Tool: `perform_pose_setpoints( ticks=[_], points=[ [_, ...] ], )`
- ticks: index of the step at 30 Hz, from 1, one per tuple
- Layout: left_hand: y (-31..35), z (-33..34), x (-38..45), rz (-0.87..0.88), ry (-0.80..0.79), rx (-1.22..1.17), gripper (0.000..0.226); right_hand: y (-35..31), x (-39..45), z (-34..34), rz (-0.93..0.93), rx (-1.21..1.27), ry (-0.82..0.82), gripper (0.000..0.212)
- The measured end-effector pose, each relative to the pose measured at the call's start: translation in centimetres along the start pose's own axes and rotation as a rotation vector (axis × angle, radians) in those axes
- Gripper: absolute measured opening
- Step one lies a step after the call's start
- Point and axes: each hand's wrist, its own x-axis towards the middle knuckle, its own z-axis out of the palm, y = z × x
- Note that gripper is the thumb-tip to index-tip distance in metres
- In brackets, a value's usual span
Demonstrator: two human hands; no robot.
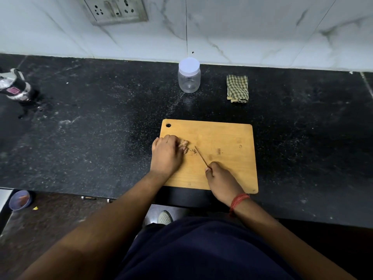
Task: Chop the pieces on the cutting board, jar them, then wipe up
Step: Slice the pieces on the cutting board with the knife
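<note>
Black speckled stone makes up the tabletop [96, 122], backed by a white marble-look wall, and a wooden cutting board [226, 138] lies at its near edge. On the board's left part, the left hand [166, 153] rests palm down with its fingers curled over a small pale-brown piece [183, 144], holding it against the wood. A few crumbs lie just beside that piece. To the right, the right hand [221, 179] grips the handle of a knife [201, 156], whose thin blade slants up and left toward the piece; the tip sits near the crumbs, and whether the blade touches the board cannot be told. A red thread band circles the right wrist. Beyond the board, near the wall, a clear jar [189, 77] stands upright with its white lid on. A folded green checked cloth [237, 88] lies to the jar's right, apart from it. Far left on the tabletop sits a shiny metal vessel [15, 86], and a socket plate [116, 9] is set in the wall above.
</note>
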Motion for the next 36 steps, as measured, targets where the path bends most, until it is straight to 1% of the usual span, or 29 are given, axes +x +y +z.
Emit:
perform_pose_setpoints(
  ticks=[2,4,8,13,16,21,25,31,33,36],
  points=[
    [0.1,-0.2,0.2,-0.033,-0.003,-0.059,0.018,-0.6,0.2,0.3,-0.02,-0.005,0.007,0.016],
    [0.1,-0.2,0.3,-0.05,0.001,-0.105,0.017,-1.1,0.2,0.6,-0.022,-0.009,-0.02,0.012],
    [-0.4,-0.4,0.3,-0.037,0.002,-0.116,0.02,-1.5,0.4,1.2,0.021,0.038,-0.058,0.006],
    [-0.7,-0.1,0.0,0.026,-0.031,-0.139,0.025,-0.2,0.1,1.1,0.067,0.107,-0.055,0.009],
    [-0.4,0.1,-0.1,0.086,-0.035,-0.146,0.026,0.6,0.1,1.3,0.06,0.117,-0.013,0.01],
    [-0.2,0.5,-0.2,0.202,-0.075,-0.148,0.023,0.6,0.2,1.9,-0.03,-0.023,-0.015,0.01],
    [-0.3,0.4,0.0,0.19,-0.085,-0.127,0.021,0.0,0.6,2.0,-0.057,-0.081,-0.018,0.013],
    [-0.4,0.1,0.2,0.15,-0.093,-0.109,0.025,1.4,0.3,1.4,0.061,-0.004,0.085,0.012],
    [-0.4,0.1,0.2,0.143,-0.08,-0.109,0.025,1.6,0.3,1.4,0.033,-0.014,0.103,0.017],
    [-0.5,0.1,0.0,0.132,-0.053,-0.104,0.023,0.8,0.3,2.1,-0.099,-0.069,0.064,0.021]
  ],
)
